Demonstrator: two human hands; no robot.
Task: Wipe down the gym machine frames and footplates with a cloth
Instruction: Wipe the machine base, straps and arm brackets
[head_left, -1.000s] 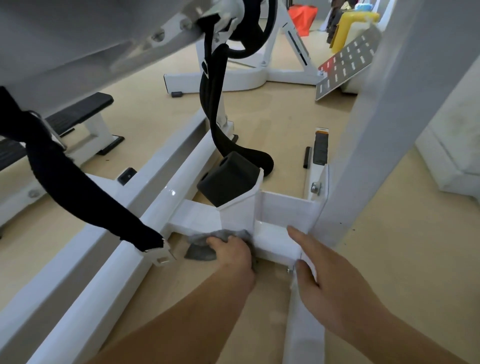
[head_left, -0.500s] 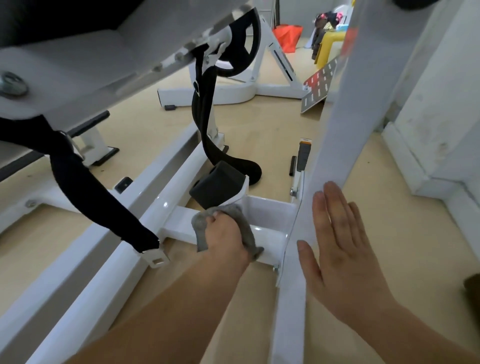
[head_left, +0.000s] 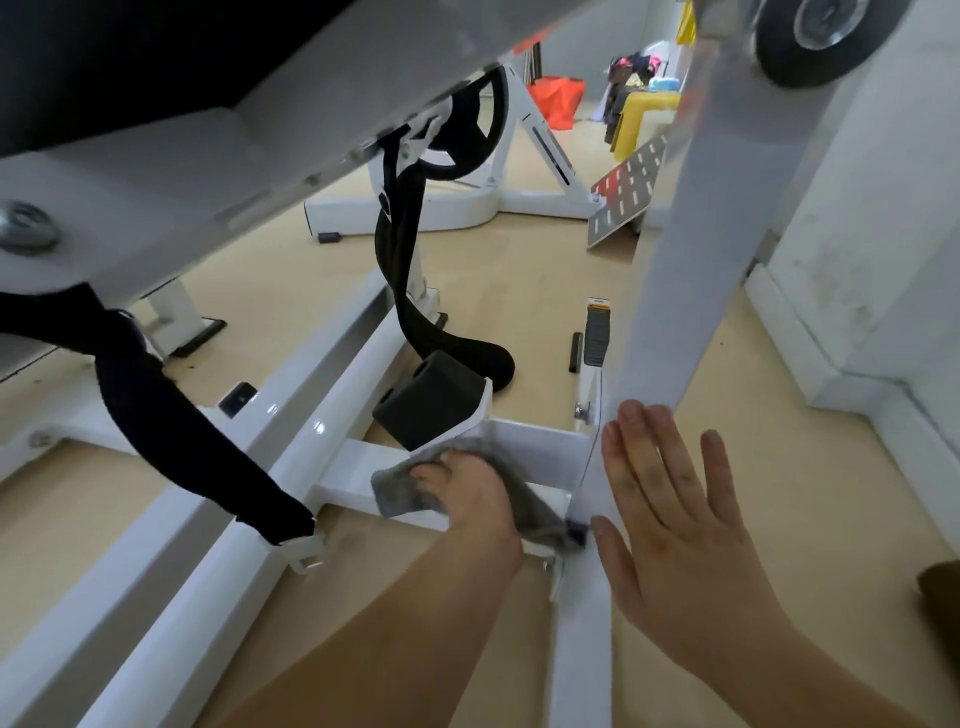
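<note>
A grey cloth (head_left: 402, 486) lies bunched on the white cross member (head_left: 348, 475) of the gym machine frame, low near the floor. My left hand (head_left: 470, 491) presses down on the cloth, fingers curled into it. My right hand (head_left: 670, 512) lies flat with straight fingers against the slanted white upright post (head_left: 691, 270) where it meets the base. A perforated grey footplate (head_left: 626, 195) leans at the far right of the room.
A black rubber block (head_left: 428, 405) sits just behind the cross member. Black straps (head_left: 171, 431) hang from the frame overhead. Long white base rails (head_left: 171, 566) run along the left. A white wall base (head_left: 841, 364) stands at the right, over beige floor.
My left hand slid the cloth up from the floor side onto the cross member and to the right. My right hand went from gripping the post's base to lying flat on it.
</note>
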